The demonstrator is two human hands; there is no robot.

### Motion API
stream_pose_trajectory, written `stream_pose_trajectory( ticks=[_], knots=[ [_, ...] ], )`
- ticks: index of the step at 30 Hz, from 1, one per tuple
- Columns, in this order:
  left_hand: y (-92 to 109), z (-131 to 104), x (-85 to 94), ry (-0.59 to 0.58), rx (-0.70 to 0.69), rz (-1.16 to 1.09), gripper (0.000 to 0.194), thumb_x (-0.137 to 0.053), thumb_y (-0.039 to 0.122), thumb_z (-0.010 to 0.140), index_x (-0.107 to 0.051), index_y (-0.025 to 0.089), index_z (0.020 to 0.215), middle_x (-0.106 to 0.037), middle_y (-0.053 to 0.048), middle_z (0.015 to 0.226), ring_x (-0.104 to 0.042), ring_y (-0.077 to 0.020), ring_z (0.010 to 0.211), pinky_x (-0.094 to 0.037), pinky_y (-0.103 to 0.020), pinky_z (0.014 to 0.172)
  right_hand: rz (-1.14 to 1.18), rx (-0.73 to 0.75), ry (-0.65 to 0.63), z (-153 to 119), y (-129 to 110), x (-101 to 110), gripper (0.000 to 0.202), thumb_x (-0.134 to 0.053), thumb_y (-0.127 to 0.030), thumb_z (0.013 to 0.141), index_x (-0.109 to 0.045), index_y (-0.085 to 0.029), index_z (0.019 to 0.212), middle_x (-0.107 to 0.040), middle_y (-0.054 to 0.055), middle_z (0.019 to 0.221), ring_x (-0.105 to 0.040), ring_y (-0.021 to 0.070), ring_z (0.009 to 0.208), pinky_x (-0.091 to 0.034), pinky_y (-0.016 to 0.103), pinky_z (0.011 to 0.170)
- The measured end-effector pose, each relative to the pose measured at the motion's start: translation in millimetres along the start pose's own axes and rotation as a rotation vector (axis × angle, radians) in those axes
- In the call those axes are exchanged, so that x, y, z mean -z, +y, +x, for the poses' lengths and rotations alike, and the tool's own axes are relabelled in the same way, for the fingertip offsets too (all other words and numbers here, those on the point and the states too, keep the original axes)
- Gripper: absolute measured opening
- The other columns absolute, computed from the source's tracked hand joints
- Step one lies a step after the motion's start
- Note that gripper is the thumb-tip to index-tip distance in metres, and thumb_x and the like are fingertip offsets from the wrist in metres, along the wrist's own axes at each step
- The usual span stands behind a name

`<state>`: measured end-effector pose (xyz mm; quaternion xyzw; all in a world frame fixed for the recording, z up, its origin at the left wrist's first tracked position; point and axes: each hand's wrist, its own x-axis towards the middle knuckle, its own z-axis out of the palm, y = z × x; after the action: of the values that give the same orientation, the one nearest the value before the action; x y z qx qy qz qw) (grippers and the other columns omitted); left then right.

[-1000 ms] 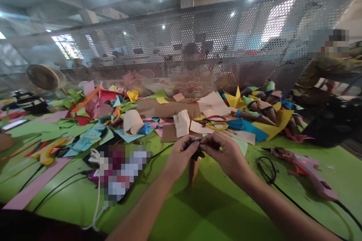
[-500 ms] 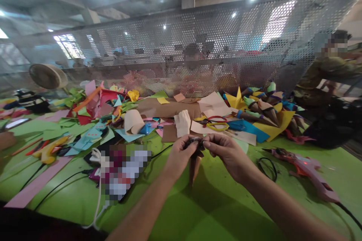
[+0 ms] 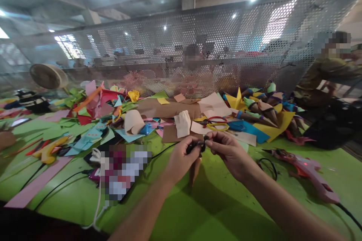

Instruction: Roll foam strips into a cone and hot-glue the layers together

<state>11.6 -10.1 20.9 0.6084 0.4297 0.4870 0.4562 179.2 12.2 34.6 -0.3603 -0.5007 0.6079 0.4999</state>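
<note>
Above the green table [image 3: 226, 211], my left hand [image 3: 182, 158] is closed around the dark top of a brown cone-shaped piece [image 3: 195, 171], apparently paper, whose narrow end points down. A small black strip [image 3: 205, 143] runs from there to my right hand [image 3: 226, 150], which pinches its end between thumb and fingertips. Fingers partly hide where strip and cone meet. Just beyond my hands lies a crumpled cream paper piece [image 3: 183, 123]. Scissors with yellow and red handles [image 3: 217, 125] rest behind my right hand.
A pink glue gun [image 3: 311, 175] with a lit red light lies at right, its cord trailing off. A yellow glue gun [image 3: 51, 150] and pink strip [image 3: 42, 182] are at left, near a corded power strip [image 3: 93, 173]. Several paper cones [image 3: 263, 107] are piled before a perforated metal screen [image 3: 158, 56].
The black strip has been drawn out a little between my hands and now shows more clearly. My right fingers have shifted slightly upward; the cone stays in about the same place.
</note>
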Motion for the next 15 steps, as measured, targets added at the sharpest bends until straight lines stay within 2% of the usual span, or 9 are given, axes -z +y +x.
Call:
stream_pose_trajectory(
  ticks=[4, 8, 12, 15],
  knots=[
    [2, 1, 5.3, -0.002, -0.028, 0.027, 0.016, -0.058, 0.028, 0.089, -0.068, 0.018, 0.096, -0.069, -0.004, 0.091, -0.061, -0.0169, 0.084, -0.046, -0.025, 0.076, 0.061, -0.008, 0.063, 2, 2, 4, 0.035, -0.088, -0.037, 0.06, -0.068, -0.021, 0.082, -0.06, -0.001, 0.076, -0.044, 0.0096, 0.057, -0.035, 0.025, 0.052],
    [2, 4, 20.6, 0.054, 0.004, 0.083, 0.019, -0.054, 0.03, 0.089, -0.068, 0.019, 0.095, -0.069, -0.004, 0.09, -0.062, -0.0177, 0.082, -0.046, -0.026, 0.074, 0.199, -0.04, 0.092, 4, -2, 7, 0.035, -0.088, -0.039, 0.059, -0.067, -0.021, 0.079, -0.058, -0.002, 0.073, -0.046, 0.0097, 0.055, -0.039, 0.026, 0.054],
    [-1, 8, 37.4, 0.13, 0.045, 0.5, 0.025, -0.043, 0.027, 0.093, -0.067, 0.021, 0.098, -0.072, -0.006, 0.098, -0.064, -0.022, 0.088, -0.044, -0.03, 0.075, 0.241, -0.047, 0.079, 3, -6, 7, 0.036, -0.089, -0.04, 0.059, -0.065, -0.021, 0.078, -0.057, -0.002, 0.073, -0.046, 0.0098, 0.056, -0.04, 0.026, 0.054],
    [-4, 10, 44.5, 0.109, 0.124, 0.838, 0.027, -0.042, 0.026, 0.094, -0.067, 0.022, 0.104, -0.073, -0.009, 0.104, -0.066, -0.0263, 0.094, -0.043, -0.033, 0.077, 0.168, -0.014, 0.103, 3, -4, 7, 0.04, -0.092, -0.036, 0.054, -0.063, -0.022, 0.077, -0.057, -0.003, 0.072, -0.046, 0.0102, 0.057, -0.04, 0.026, 0.055]
  ],
)
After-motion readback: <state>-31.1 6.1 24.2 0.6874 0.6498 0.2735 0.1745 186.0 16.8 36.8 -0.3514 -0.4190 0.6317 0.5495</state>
